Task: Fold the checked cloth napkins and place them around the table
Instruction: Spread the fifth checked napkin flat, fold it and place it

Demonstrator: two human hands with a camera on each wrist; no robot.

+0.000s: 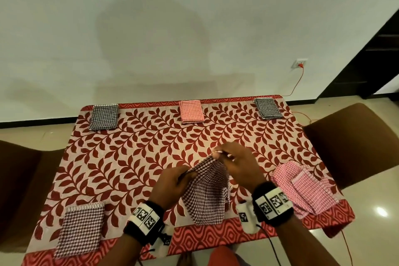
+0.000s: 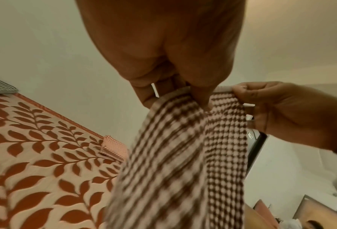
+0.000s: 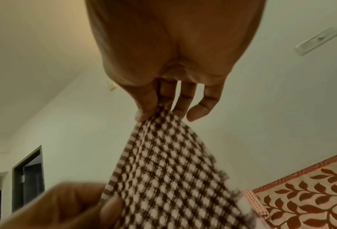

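Note:
A dark red checked napkin [image 1: 207, 192] hangs lifted over the near middle of the table [image 1: 129, 157]. My left hand [image 1: 172, 181] pinches its left edge, and my right hand [image 1: 233, 164] pinches its top corner. Up close, the napkin [image 2: 183, 155] is pinched by my left hand [image 2: 183, 93] along its hem. In the right wrist view the thumb and fingers of my right hand [image 3: 154, 113] pinch the napkin [image 3: 163, 170] at a corner. Folded napkins lie at the far left [image 1: 104, 116], far middle [image 1: 191, 111], far right [image 1: 267, 108] and near left [image 1: 81, 229].
A loose pile of pink checked napkins [image 1: 306, 188] lies at the table's near right. Brown chairs stand at the left [image 1: 23, 179] and right [image 1: 354, 142] ends. A red cable [image 1: 298, 82] runs from a wall socket. The leaf-patterned tablecloth covers the table.

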